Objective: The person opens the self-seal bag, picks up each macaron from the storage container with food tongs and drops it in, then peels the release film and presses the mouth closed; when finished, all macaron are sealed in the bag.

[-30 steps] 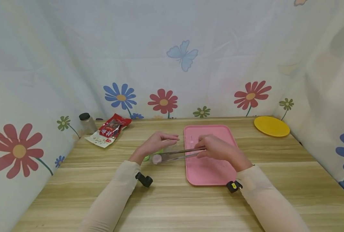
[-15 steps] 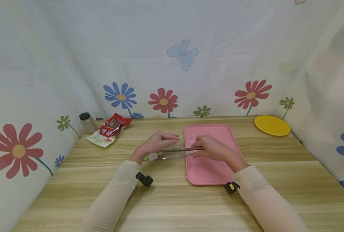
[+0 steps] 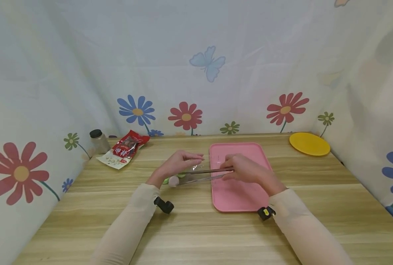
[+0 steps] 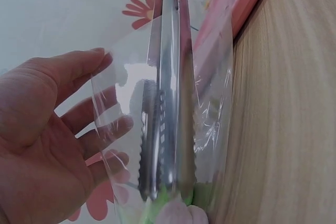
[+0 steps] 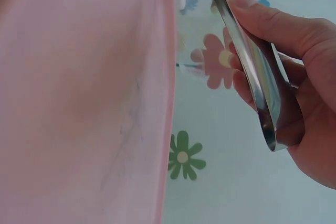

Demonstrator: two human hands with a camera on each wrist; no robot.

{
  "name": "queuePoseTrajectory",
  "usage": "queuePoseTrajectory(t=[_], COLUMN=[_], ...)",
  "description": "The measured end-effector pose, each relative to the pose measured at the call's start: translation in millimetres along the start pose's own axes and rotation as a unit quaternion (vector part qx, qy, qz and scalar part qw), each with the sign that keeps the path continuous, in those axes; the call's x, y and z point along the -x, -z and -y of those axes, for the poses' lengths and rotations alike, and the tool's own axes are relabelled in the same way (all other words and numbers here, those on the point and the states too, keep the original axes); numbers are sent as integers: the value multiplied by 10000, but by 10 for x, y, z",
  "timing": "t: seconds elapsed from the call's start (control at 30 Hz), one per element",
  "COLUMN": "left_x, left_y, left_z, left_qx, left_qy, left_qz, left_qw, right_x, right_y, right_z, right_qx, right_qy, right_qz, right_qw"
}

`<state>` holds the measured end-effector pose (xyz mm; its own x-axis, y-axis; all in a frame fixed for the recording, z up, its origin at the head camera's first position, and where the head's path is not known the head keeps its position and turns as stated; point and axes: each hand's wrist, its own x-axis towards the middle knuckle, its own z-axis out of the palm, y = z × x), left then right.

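Note:
My left hand [image 3: 179, 164] pinches the mouth edge of a clear plastic bag [image 4: 131, 72] between thumb and fingers, and the fingers show through the film. My right hand [image 3: 244, 169] grips metal tongs [image 5: 257, 66] near their bent end, above the pink tray [image 3: 237, 200]. The tongs' toothed ends reach left into the bag. At those ends are a pale pink rounded piece [image 3: 174, 181] and some green pieces [image 4: 151, 211]. The lower part of the bag lies outside the left wrist view, so whether the tongs clasp a piece is unclear.
A red and white snack packet [image 3: 126, 148] and a dark-lidded jar [image 3: 100, 141] stand at the back left. On the back right lies a yellow plate [image 3: 310, 144]. A flowered curtain [image 3: 169, 73] surrounds the wooden table [image 3: 183, 235].
My right hand has shifted slightly left. The tongs' arms drew closer together, then spread a little. The pale pink piece sits slightly further left; my left hand has stayed nearly still.

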<state>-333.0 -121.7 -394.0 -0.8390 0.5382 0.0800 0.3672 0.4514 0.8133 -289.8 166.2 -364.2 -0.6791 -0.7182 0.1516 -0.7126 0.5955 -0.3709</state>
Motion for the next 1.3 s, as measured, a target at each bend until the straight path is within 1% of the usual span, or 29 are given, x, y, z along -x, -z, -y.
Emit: queuePoseTrajectory(t=[0.1,0.2,0.33,0.4,0.47,0.53,0.63,0.7,0.77,0.83,0.9,1.0,1.23,1.3], left_x=[10,20,26,24,17,9,-4,-6,-4,-1,2,7,2,-2], left_y=[-7,-18,-22,-16,-7,3,14,16,14,7,1,-8,-16,-15], left_z=[6,-1,-8,-4,-5,-9,-16,-18,-17,-16,-13,-9,9,13], left_qx=[16,56,-10,-61,-109,-106,-88,-53,-24,4,45,90,39,-1], left_qy=[-34,-13,98,135,152,142,84,42,24,38,46,44,3,18], left_qz=[3,32,-5,-58,-109,-157,-188,-181,-148,-119,-103,-113,-130,-156], left_qw=[10000,10000,10000,9999,9998,9997,9997,9998,9999,9999,9999,9999,9999,9999], right_x=[76,193,396,511,629,753,933,1027,1088,1123,1139,1150,1203,1216], right_y=[81,211,410,502,580,640,696,707,699,680,653,605,499,467], right_z=[-98,-228,-452,-573,-695,-815,-973,-1061,-1134,-1193,-1253,-1331,-1486,-1521], right_qx=[-86,-406,-925,-1158,-1285,-1335,-1162,-938,-797,-642,-541,-443,-531,-454], right_qy=[-39,-141,-449,-641,-818,-1020,-1459,-1828,-2170,-2454,-2607,-2887,-3582,-3640], right_qz=[-26,67,282,244,30,-316,-901,-1228,-1469,-1629,-1733,-1731,-1538,-1471], right_qw=[10000,9991,9943,9909,9883,9853,9783,9709,9617,9535,9482,9406,9194,9186])
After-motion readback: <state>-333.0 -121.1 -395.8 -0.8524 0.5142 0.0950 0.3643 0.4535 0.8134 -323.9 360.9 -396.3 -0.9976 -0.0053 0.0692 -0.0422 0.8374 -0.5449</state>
